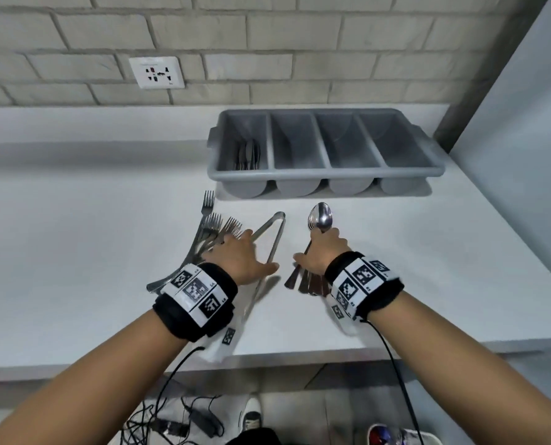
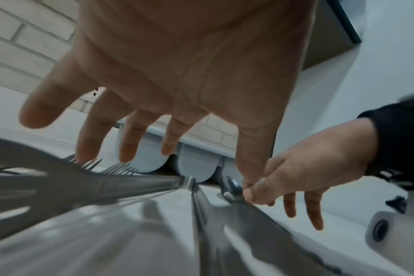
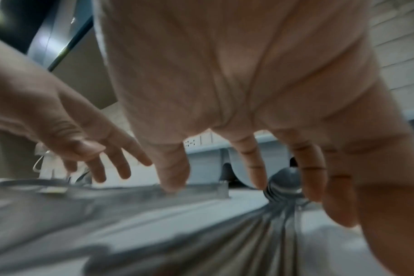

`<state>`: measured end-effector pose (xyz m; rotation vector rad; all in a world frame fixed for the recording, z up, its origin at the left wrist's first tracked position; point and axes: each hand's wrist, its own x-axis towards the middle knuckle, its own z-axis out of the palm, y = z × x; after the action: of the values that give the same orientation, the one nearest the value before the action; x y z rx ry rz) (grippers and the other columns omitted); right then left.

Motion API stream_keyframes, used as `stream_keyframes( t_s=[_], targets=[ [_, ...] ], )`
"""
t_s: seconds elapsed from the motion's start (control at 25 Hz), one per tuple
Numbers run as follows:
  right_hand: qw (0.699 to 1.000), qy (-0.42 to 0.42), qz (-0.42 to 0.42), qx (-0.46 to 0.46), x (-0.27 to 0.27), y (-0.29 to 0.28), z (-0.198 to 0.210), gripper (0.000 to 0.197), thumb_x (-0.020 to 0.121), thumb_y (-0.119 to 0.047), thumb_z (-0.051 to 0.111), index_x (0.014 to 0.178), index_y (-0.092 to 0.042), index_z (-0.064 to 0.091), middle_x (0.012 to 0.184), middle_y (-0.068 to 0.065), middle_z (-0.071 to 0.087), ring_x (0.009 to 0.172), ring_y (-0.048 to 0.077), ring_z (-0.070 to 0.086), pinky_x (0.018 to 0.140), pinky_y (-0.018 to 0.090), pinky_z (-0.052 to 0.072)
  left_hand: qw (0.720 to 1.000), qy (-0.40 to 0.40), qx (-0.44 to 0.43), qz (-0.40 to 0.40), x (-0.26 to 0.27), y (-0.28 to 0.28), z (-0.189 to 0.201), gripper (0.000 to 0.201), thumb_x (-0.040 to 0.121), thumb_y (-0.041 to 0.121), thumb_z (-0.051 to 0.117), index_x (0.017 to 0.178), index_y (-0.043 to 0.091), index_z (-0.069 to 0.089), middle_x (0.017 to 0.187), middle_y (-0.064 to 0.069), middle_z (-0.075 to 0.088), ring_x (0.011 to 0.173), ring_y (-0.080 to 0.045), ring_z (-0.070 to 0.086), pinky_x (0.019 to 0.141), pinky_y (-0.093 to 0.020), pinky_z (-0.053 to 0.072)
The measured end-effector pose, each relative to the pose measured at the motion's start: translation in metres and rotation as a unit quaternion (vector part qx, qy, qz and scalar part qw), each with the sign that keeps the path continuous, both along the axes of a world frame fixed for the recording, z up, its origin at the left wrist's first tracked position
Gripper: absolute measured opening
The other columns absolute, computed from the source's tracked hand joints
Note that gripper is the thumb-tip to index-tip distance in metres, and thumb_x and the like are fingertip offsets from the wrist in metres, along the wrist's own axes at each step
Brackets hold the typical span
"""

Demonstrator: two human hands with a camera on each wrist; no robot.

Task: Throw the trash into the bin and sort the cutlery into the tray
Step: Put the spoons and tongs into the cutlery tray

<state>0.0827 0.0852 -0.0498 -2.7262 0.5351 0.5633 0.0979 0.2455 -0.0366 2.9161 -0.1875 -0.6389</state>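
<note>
Two bare forearms wear black fabric wristbands [image 1: 194, 303] with square-coded white tags. The left hand [image 1: 239, 256], fingers spread and straight, hovers over a fanned heap of steel forks [image 1: 208, 232] and long flat metal tongs [image 1: 269, 239]. The right hand [image 1: 320, 253] grips a bundle of polished spoons [image 1: 320, 218], fingers curled round the handles, oval bowls pointing away. All lie on a smooth white counter [image 1: 91, 252]. Beyond stands a grey plastic four-compartment tray [image 1: 325, 175]; knives [image 1: 247, 154] lie in its leftmost trough.

Left hand [image 1: 239, 255]: we spread our fingers flat, palm down.
Right hand [image 1: 320, 253]: we curled our fingers round the spoons [image 1: 319, 220].
</note>
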Motion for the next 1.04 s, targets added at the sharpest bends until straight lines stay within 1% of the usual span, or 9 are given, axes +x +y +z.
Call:
stream_keyframes(
  t_s=[0.16, 0.36, 0.48, 0.56, 0.64, 0.68, 0.76, 0.92, 1.04],
  targets=[
    [1.000, 0.003, -0.024, -0.010, -0.017, 0.015, -0.022, 0.093, 0.070, -0.063, 0.059, 0.141, -0.019, 0.019, 0.135, 0.022, 0.034, 0.120, 0.037, 0.045, 0.097, 0.039, 0.044, 0.996, 0.032, 0.087, 0.018, -0.011, 0.001, -0.015, 0.111, 0.057, 0.068, 0.067, 0.147, 0.027, 0.017, 0.153, -0.016, 0.028, 0.136, -0.041, 0.036, 0.105, -0.063, 0.030],
    [0.998, 0.001, -0.047, -0.036, -0.011, 0.021, -0.031, 0.065, 0.081, -0.026, 0.059, 0.136, -0.014, 0.027, 0.136, 0.021, 0.032, 0.119, 0.036, 0.045, 0.097, 0.038, 0.044, 0.993, 0.048, 0.104, -0.007, -0.019, -0.002, -0.014, 0.106, 0.060, 0.056, 0.072, 0.147, 0.027, 0.017, 0.151, -0.016, 0.030, 0.134, -0.042, 0.036, 0.102, -0.062, 0.038],
    [0.994, -0.018, -0.106, -0.024, -0.011, 0.010, -0.035, 0.056, 0.087, -0.011, 0.051, 0.138, -0.010, 0.027, 0.137, 0.020, 0.038, 0.124, 0.035, 0.045, 0.102, 0.039, 0.041, 0.995, 0.067, 0.079, -0.011, -0.021, -0.001, -0.009, 0.123, 0.063, 0.041, 0.079, 0.150, 0.025, -0.006, 0.154, -0.019, 0.025, 0.136, -0.039, 0.036, 0.104, -0.053, 0.041],
    [0.991, -0.035, -0.124, -0.035, -0.015, -0.006, -0.036, 0.040, 0.090, -0.011, 0.047, 0.129, -0.004, 0.039, 0.132, 0.017, 0.050, 0.122, 0.033, 0.050, 0.100, 0.038, 0.043, 0.995, 0.078, 0.055, 0.003, -0.020, 0.001, -0.006, 0.124, 0.063, 0.031, 0.081, 0.151, 0.013, -0.005, 0.146, -0.020, 0.040, 0.128, -0.034, 0.048, 0.099, -0.043, 0.048],
    [0.994, -0.027, -0.080, -0.076, -0.024, -0.020, -0.035, 0.029, 0.091, -0.008, 0.045, 0.118, -0.001, 0.052, 0.124, 0.015, 0.060, 0.115, 0.031, 0.057, 0.094, 0.037, 0.048, 0.996, 0.072, 0.051, 0.016, -0.020, 0.002, -0.007, 0.091, 0.059, 0.028, 0.081, 0.134, -0.002, 0.040, 0.119, -0.019, 0.063, 0.106, -0.029, 0.063, 0.085, -0.035, 0.055],
    [0.994, -0.017, -0.042, -0.097, -0.027, -0.026, -0.036, 0.028, 0.091, -0.006, 0.044, 0.117, 0.000, 0.054, 0.123, 0.015, 0.060, 0.114, 0.031, 0.058, 0.092, 0.036, 0.049, 0.997, 0.060, 0.035, 0.020, -0.022, 0.002, -0.004, 0.058, 0.057, 0.027, 0.080, 0.104, -0.001, 0.060, 0.101, -0.015, 0.067, 0.091, -0.026, 0.066, 0.077, -0.032, 0.056],
    [0.994, -0.002, 0.016, -0.110, -0.032, -0.031, -0.036, 0.028, 0.091, -0.004, 0.044, 0.117, -0.001, 0.055, 0.123, 0.013, 0.059, 0.115, 0.029, 0.057, 0.092, 0.034, 0.050, 0.999, 0.032, -0.011, 0.033, -0.024, 0.003, -0.004, 0.030, 0.060, 0.028, 0.077, 0.072, 0.007, 0.058, 0.085, -0.008, 0.065, 0.078, -0.024, 0.063, 0.068, -0.030, 0.054],
    [0.996, -0.018, 0.038, -0.083, -0.043, -0.040, -0.023, 0.028, 0.093, -0.006, 0.042, 0.118, 0.000, 0.052, 0.125, 0.014, 0.058, 0.115, 0.029, 0.058, 0.092, 0.033, 0.049, 0.994, -0.049, -0.091, 0.037, -0.032, 0.007, -0.003, 0.063, 0.066, 0.036, 0.069, 0.123, 0.012, 0.053, 0.115, -0.009, 0.063, 0.104, -0.029, 0.060, 0.081, -0.033, 0.051],
    [0.998, -0.053, -0.011, -0.043, -0.059, -0.051, -0.013, 0.026, 0.090, -0.009, 0.044, 0.115, -0.005, 0.048, 0.119, 0.012, 0.061, 0.109, 0.029, 0.060, 0.084, 0.034, 0.047, 0.986, -0.063, -0.155, 0.029, -0.042, 0.008, 0.009, 0.055, 0.068, 0.035, 0.067, 0.118, 0.017, 0.056, 0.102, -0.006, 0.062, 0.093, -0.026, 0.056, 0.075, -0.028, 0.043]
  ],
)
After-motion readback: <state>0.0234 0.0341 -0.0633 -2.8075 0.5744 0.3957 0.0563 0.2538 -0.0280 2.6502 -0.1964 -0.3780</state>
